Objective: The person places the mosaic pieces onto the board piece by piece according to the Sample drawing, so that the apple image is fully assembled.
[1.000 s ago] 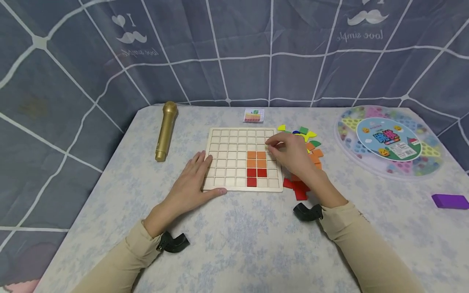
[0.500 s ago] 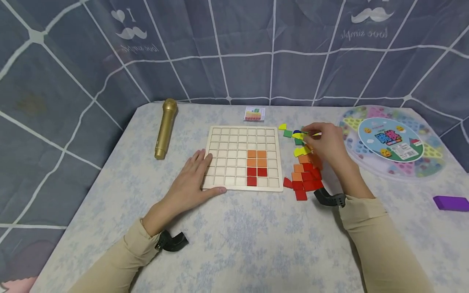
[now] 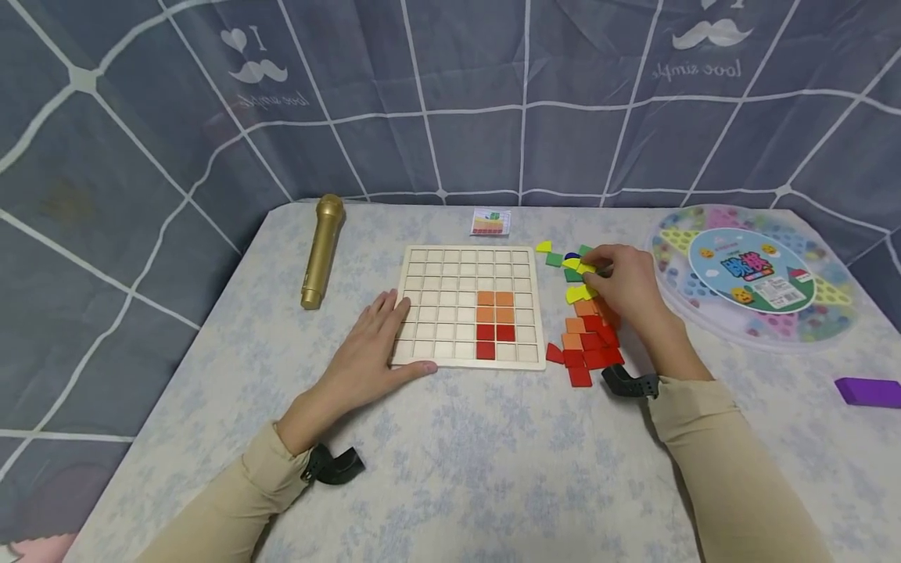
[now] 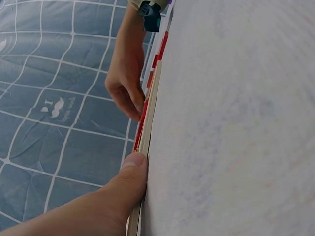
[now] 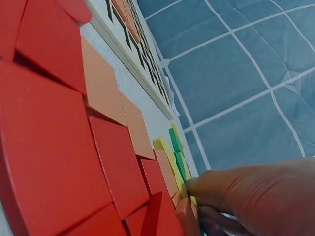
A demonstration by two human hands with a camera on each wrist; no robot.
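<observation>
My left hand [image 3: 362, 348] rests at the left side of a pale wooden grid board [image 3: 438, 281], fingers spread on its edge and thumb along its front corner. In the left wrist view that thumb [image 4: 132, 169] presses the board's side. Orange squares [image 3: 495, 306] and red squares [image 3: 486, 341] fill several cells on the board. My right hand [image 3: 626, 283] reaches into the loose colored tiles right of the board, thumb and fingertips right at a yellow tile [image 3: 573, 264]. I cannot tell whether it pinches that tile. Loose red tiles [image 5: 54, 147] fill the right wrist view's foreground.
A small picture card [image 3: 490, 222] lies behind the board. A gold microphone [image 3: 323, 252] lies at the left. On the right are a round clear game box [image 3: 752, 270] and a purple block [image 3: 867, 391]. A grey-blue curtain [image 3: 472, 148] hangs behind the table.
My right hand has moved from the board's right side to the loose tiles, then slightly down among the yellow ones. My left hand keeps its place on the board.
</observation>
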